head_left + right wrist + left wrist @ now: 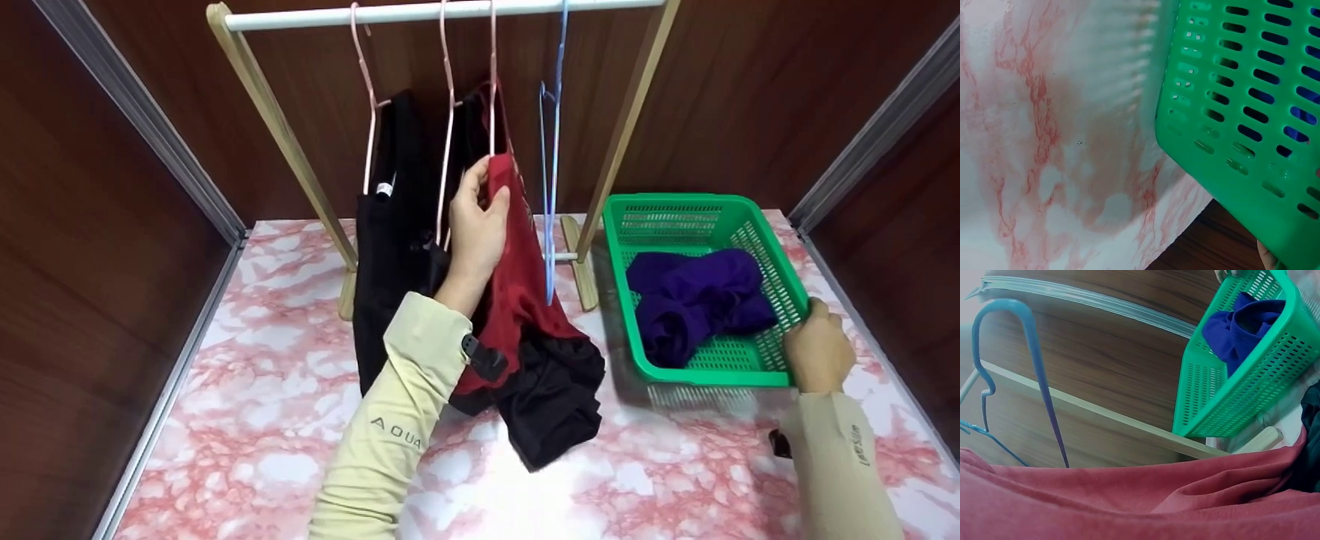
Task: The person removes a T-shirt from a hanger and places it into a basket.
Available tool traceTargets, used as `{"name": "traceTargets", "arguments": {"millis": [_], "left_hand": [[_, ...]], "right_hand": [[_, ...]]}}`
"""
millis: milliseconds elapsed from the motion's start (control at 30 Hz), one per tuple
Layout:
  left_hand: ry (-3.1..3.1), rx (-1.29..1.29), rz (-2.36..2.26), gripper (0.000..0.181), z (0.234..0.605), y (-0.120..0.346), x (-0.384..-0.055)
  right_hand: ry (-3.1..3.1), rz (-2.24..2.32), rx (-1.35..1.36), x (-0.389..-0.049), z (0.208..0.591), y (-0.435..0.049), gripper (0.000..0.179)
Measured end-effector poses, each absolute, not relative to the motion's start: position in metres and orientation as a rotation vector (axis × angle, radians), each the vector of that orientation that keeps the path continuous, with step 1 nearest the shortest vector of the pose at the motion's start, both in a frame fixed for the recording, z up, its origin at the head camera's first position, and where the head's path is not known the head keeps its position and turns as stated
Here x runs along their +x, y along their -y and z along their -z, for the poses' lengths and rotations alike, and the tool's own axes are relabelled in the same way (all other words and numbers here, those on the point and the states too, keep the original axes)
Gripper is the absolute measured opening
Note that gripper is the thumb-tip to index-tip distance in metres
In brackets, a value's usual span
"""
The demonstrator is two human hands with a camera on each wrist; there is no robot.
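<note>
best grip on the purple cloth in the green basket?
Pinch a raised fold near the middle of the purple cloth, coming from above. It lies bunched inside the green basket, whose walls would likely hinder a side approach; its loose folds should offer something to pinch. The right hand grips the basket's right rim, so I'd come in over the left side.

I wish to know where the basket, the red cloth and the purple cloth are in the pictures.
Basket (716, 377), head view, front rim.
Red cloth (520, 262), head view, hanging middle part.
Purple cloth (701, 296), head view, middle of the bundle.

Hanging red garment (519, 259), green basket (716, 377)
</note>
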State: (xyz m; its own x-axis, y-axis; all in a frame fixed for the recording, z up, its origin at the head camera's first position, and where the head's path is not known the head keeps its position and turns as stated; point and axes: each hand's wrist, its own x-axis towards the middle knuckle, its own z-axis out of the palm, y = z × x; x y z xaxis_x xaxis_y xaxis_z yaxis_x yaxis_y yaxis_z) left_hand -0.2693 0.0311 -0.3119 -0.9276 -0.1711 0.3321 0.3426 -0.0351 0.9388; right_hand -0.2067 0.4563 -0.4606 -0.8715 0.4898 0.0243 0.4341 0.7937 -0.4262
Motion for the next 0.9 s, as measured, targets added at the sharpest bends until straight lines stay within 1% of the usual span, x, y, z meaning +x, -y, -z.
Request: {"name": "traceTargets", "arguments": {"millis": [667,900], "left_hand": [[1.818,-0.280,2.015,0.041,0.3118,-0.0358,-0.2650],[1.829,-0.293,1.980,0.042,0.3188,-0.0373,-0.2594]], "right_hand": [[2.833,-0.618,-0.740,-0.2074,0.4627,-0.4549,0.053],[2.830,-0.616,-0.737,-0.2073,0.4637,-0.4552,0.054]]}}
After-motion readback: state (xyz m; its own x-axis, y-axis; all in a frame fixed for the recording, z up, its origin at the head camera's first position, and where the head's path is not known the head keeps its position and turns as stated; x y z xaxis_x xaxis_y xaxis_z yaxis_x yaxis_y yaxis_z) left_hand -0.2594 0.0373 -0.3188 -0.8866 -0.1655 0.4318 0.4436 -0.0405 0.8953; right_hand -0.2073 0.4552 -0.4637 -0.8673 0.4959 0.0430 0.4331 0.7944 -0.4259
